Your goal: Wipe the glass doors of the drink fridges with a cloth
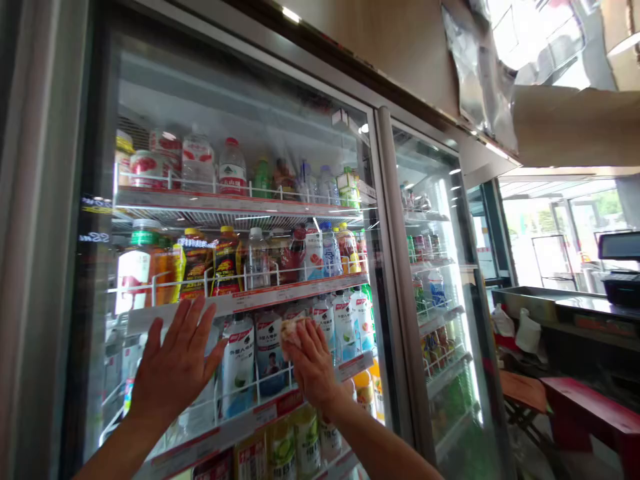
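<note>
In front of me stands a glass-fronted drinks fridge, its glass door (280,80) closed over shelves of bottles. My left hand (175,357) is spread flat against the lower left part of the glass, fingers pointing up, with nothing in it. To its right, my right hand (314,360) presses a crumpled pale cloth (295,331) to the glass, fingers bent over it. Behind the pane, white bottles (238,360) show between the two hands. Part of the cloth is hidden under my fingers.
A metal door frame (403,287) divides this door from a second fridge door (440,300) on the right. Farther right are a wooden stool (523,390), a red bench (590,407) and a counter (555,303) with a dark machine (623,290) on it.
</note>
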Demonstrator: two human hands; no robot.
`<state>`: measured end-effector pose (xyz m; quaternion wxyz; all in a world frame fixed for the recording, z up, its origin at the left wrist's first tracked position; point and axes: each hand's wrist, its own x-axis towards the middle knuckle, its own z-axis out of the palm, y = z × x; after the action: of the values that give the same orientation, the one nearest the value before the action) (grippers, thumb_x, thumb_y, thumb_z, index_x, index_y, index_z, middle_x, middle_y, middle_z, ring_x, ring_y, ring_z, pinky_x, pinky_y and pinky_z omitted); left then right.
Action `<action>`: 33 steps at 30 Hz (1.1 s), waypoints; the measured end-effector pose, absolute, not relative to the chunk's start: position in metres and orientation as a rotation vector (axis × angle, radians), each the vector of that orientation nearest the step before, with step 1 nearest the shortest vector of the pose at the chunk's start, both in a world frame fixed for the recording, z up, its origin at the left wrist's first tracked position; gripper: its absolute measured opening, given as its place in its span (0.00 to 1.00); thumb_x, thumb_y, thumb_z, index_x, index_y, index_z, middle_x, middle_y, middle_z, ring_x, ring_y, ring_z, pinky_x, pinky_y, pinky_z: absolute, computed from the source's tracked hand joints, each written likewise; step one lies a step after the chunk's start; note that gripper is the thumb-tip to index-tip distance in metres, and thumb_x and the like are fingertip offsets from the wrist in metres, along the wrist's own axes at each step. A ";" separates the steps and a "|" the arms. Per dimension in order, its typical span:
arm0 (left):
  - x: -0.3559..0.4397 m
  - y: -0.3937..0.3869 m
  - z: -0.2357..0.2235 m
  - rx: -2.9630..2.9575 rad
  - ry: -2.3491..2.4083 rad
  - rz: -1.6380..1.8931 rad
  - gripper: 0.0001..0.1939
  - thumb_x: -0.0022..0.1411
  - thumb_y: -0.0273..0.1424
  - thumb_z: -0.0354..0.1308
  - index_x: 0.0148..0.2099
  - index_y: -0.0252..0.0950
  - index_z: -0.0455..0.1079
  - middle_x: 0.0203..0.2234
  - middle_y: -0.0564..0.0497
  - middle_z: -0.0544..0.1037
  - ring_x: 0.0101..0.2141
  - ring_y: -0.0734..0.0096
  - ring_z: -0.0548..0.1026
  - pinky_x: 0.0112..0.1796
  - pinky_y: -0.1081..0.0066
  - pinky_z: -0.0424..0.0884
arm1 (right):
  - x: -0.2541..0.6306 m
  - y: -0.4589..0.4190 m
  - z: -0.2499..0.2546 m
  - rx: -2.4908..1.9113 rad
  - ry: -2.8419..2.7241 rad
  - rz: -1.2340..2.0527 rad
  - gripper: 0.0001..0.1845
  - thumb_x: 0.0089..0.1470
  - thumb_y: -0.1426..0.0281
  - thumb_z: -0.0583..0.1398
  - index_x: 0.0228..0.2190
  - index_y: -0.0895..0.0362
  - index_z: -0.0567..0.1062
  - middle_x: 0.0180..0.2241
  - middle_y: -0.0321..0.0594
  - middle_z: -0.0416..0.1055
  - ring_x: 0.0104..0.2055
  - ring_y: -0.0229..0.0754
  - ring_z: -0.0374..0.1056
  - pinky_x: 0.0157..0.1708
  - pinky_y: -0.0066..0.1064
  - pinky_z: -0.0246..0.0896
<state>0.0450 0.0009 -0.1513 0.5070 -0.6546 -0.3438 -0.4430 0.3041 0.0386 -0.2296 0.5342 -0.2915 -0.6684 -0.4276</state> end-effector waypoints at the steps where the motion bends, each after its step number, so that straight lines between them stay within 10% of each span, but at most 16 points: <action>1: 0.043 0.001 -0.154 -1.584 -0.811 -1.069 0.34 0.61 0.37 0.47 0.66 0.38 0.37 0.62 0.42 0.49 0.61 0.52 0.50 0.58 0.48 0.44 | 0.308 0.037 -0.232 -0.685 -1.625 -1.041 0.26 0.54 0.73 0.51 0.55 0.48 0.62 0.61 0.37 0.52 0.64 0.47 0.45 0.59 0.47 0.50; 7: 0.037 0.001 -0.168 -1.651 -0.803 -1.089 0.32 0.62 0.36 0.46 0.65 0.40 0.40 0.62 0.45 0.50 0.60 0.49 0.52 0.57 0.46 0.46 | 0.421 0.060 -0.184 -0.913 -0.994 -0.890 0.28 0.58 0.74 0.44 0.60 0.53 0.50 0.62 0.47 0.47 0.64 0.46 0.42 0.55 0.51 0.53; 16: 0.044 0.003 -0.171 -1.587 -0.846 -1.112 0.33 0.62 0.37 0.47 0.65 0.37 0.40 0.62 0.43 0.50 0.60 0.50 0.52 0.57 0.47 0.45 | 0.339 0.040 -0.211 -0.755 -1.471 -1.116 0.28 0.57 0.72 0.48 0.58 0.43 0.54 0.61 0.34 0.50 0.63 0.44 0.46 0.57 0.42 0.54; 20: 0.049 -0.002 -0.171 -1.602 -0.895 -1.144 0.33 0.62 0.37 0.48 0.65 0.39 0.40 0.62 0.44 0.52 0.61 0.56 0.51 0.59 0.51 0.44 | 0.365 0.051 -0.168 -0.784 -1.097 -1.025 0.32 0.57 0.77 0.44 0.61 0.51 0.42 0.64 0.44 0.41 0.65 0.47 0.38 0.57 0.52 0.49; 27: 0.027 -0.011 -0.172 -1.552 -0.892 -1.127 0.32 0.62 0.35 0.46 0.65 0.39 0.38 0.62 0.45 0.50 0.62 0.58 0.49 0.59 0.52 0.46 | 0.279 0.035 -0.157 -0.566 -1.754 -1.136 0.32 0.55 0.72 0.50 0.60 0.49 0.51 0.62 0.37 0.47 0.65 0.46 0.39 0.60 0.45 0.46; 33: -0.007 -0.020 -0.183 -1.509 -0.998 -1.172 0.33 0.63 0.35 0.45 0.66 0.39 0.36 0.64 0.47 0.44 0.62 0.58 0.47 0.59 0.53 0.48 | 0.253 0.029 -0.052 -0.831 -1.525 -0.969 0.25 0.57 0.72 0.49 0.56 0.51 0.59 0.63 0.40 0.45 0.65 0.48 0.38 0.60 0.48 0.42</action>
<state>-0.0066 -0.0203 -0.1827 0.4733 -0.6168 -0.4077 -0.4788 0.2531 0.0293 -0.0520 0.5449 -0.3505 -0.6431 -0.4084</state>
